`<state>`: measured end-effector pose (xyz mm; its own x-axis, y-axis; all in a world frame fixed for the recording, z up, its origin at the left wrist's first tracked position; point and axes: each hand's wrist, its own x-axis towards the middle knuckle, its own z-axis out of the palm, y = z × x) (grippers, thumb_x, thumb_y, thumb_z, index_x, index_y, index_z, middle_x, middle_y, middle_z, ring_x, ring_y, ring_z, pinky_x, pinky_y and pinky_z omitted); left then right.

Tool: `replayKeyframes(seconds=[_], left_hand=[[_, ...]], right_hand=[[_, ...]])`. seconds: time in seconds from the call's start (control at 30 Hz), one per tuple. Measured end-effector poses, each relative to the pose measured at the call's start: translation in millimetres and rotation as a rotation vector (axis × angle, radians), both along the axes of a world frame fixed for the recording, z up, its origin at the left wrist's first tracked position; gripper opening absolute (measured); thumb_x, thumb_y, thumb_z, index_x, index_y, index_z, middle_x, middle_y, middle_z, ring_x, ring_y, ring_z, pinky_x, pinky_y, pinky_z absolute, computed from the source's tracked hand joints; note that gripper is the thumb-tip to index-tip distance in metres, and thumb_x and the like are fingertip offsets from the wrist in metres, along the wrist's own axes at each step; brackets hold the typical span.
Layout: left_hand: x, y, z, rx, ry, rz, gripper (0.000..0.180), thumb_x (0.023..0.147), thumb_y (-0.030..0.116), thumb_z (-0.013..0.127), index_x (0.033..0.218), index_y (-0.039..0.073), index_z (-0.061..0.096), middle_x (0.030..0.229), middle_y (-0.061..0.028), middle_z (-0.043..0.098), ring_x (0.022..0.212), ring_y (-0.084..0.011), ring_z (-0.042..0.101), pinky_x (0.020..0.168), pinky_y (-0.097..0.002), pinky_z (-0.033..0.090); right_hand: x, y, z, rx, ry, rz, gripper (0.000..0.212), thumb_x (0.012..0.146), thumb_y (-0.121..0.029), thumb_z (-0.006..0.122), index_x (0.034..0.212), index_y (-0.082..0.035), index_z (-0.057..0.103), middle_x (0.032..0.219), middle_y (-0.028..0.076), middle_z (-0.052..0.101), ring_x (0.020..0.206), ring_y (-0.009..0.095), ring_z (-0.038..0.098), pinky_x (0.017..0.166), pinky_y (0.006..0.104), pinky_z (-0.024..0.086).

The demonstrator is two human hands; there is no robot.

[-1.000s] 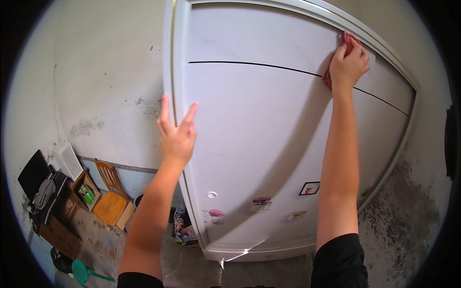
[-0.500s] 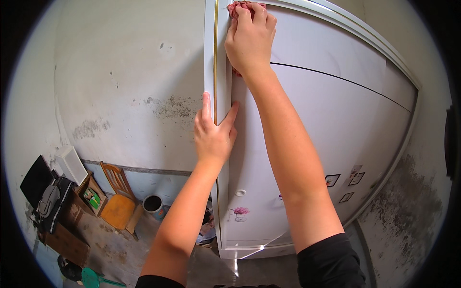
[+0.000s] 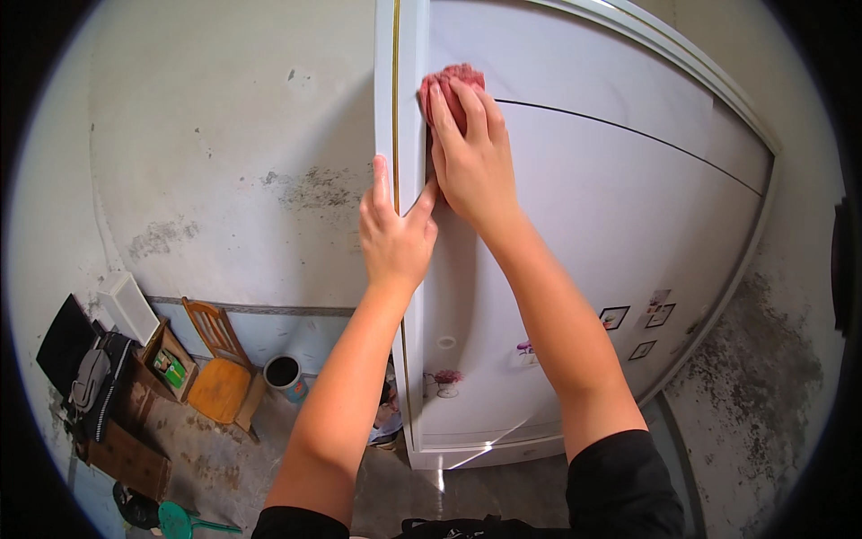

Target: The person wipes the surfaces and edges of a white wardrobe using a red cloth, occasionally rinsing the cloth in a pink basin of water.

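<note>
A crumpled red cloth (image 3: pixel 462 76) is held beneath the right hand (image 3: pixel 473 166), whose fingers are half curled over it, and is pressed to the white wardrobe (image 3: pixel 557 216) beside its left frame (image 3: pixel 411 108). Just below and left of that grip, the frame is touched by the left hand (image 3: pixel 397 244) (fingers spread wide). Well below and right, 3 black-framed pictures (image 3: pixel 614 318) are seen; far lower left, 1 wooden chair (image 3: pixel 218 391) is placed near a bucket (image 3: pixel 294 388).
</note>
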<state>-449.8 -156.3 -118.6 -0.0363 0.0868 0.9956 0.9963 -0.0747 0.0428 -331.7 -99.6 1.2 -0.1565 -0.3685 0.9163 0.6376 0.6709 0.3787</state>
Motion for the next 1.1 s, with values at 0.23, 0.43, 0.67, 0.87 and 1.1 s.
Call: replayKeyframes(seconds=[0.23,0.43,0.67,0.87,1.1], left_hand=[[-5.2,-3.0,-0.8,-0.036,-0.006,0.055,0.078,0.088,0.003,0.075,0.153,0.046,0.064,0.179,-0.0178,0.021,0.143,-0.046,0.045,0.116,-0.0532,0.05],[9.6,-0.8,1.7,-0.021,0.025,0.051,0.071,0.094,0.004,0.071,0.154,0.04,0.065,0.179,-0.0206,0.023,0.151,-0.0448,0.044,0.118,-0.0516,0.047],[7.3,-8.4,-0.8,-0.063,-0.02,0.129,0.063,0.098,0.005,0.065,0.153,0.036,0.067,0.179,-0.0214,0.024,0.157,-0.0423,0.039,0.123,-0.0483,0.043],[9.1,-4.2,1.4,-0.016,0.011,0.123,0.061,0.101,0.003,0.062,0.154,0.034,0.067,0.181,-0.0202,0.021,0.161,-0.0417,0.033,0.126,-0.0478,0.04],[6.4,-3.8,3.7,0.032,0.053,0.068,0.057,0.103,0.002,0.06,0.153,0.028,0.069,0.181,-0.0211,0.021,0.165,-0.041,0.028,0.13,-0.0481,0.033]], right_hand=[[-16.9,-13.4,112.0,0.049,0.124,0.169,0.042,0.102,-0.01,0.061,0.142,0.0,0.064,0.144,0.022,0.058,0.137,0.044,0.053,0.115,0.053,0.047],[41.3,27.0,120.3,0.274,0.062,-0.021,0.05,0.1,-0.012,0.065,0.149,-0.003,0.061,0.148,0.02,0.058,0.139,0.042,0.054,0.117,0.05,0.048],[184.1,59.1,114.8,0.114,0.051,0.015,0.05,0.101,-0.015,0.067,0.15,-0.008,0.063,0.149,0.019,0.058,0.135,0.043,0.055,0.117,0.0514,0.047],[309.8,95.5,114.7,0.068,0.093,-0.049,0.051,0.1,-0.012,0.066,0.151,-0.01,0.064,0.152,0.02,0.058,0.135,0.044,0.055,0.117,0.0513,0.046],[405.0,130.5,111.2,-0.028,0.223,-0.119,0.053,0.1,-0.011,0.064,0.153,-0.012,0.064,0.155,0.018,0.056,0.139,0.041,0.053,0.12,0.0493,0.042]])
